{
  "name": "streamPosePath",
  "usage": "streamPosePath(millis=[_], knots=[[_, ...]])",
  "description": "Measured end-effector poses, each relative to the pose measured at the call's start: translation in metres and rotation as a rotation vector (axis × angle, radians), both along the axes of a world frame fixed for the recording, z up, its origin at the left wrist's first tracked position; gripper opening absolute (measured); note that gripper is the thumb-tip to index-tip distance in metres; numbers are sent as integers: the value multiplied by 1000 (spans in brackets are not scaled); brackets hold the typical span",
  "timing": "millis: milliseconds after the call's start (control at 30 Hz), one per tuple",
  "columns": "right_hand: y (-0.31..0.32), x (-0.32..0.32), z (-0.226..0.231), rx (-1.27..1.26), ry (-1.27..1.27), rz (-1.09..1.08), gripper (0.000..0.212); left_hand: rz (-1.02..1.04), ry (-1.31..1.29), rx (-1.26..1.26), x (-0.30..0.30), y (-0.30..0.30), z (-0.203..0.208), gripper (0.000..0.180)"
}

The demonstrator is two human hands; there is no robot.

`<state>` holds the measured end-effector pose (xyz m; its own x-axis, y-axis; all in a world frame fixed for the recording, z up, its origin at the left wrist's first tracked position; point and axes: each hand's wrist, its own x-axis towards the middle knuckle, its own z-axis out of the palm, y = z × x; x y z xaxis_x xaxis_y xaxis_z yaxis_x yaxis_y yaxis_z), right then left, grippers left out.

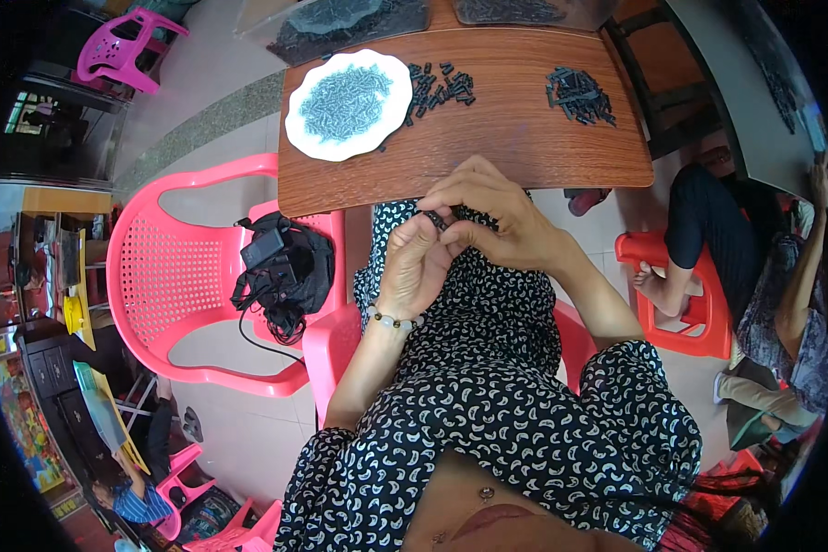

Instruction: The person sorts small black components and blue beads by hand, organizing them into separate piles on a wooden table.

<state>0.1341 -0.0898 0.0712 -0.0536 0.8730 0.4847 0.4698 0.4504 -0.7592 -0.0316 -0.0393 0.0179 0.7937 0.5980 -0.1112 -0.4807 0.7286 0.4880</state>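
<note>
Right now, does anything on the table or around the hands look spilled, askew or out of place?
Nothing stands out. Small dark parts lie loose beside the white plate, looking sorted rather than spilled. The left hand and right hand hold one small dark piece.

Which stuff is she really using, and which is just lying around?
In use:
small black part, pinched by left hand and right hand
white plate of grey parts
black parts piles

Lying about:
black bag on pink chair
red stool

Informal home workshop for small-parts piecework. Wooden table (524, 147) with white plate (348, 103) of grey pieces and heaps of black parts (580, 94). Pink plastic chairs (184, 276) on tiled floor (193, 83).
</note>
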Motion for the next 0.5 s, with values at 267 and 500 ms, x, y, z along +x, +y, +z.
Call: streamPosePath(millis=[267, 500], knots=[[1, 0, 1, -20, -10, 24, 37, -5, -16, -38, -1, -3, -4, 23], [3, -3, -6, 23, 9, 64, 42, 26, -30, -24, -3, -6, -7, 20]])
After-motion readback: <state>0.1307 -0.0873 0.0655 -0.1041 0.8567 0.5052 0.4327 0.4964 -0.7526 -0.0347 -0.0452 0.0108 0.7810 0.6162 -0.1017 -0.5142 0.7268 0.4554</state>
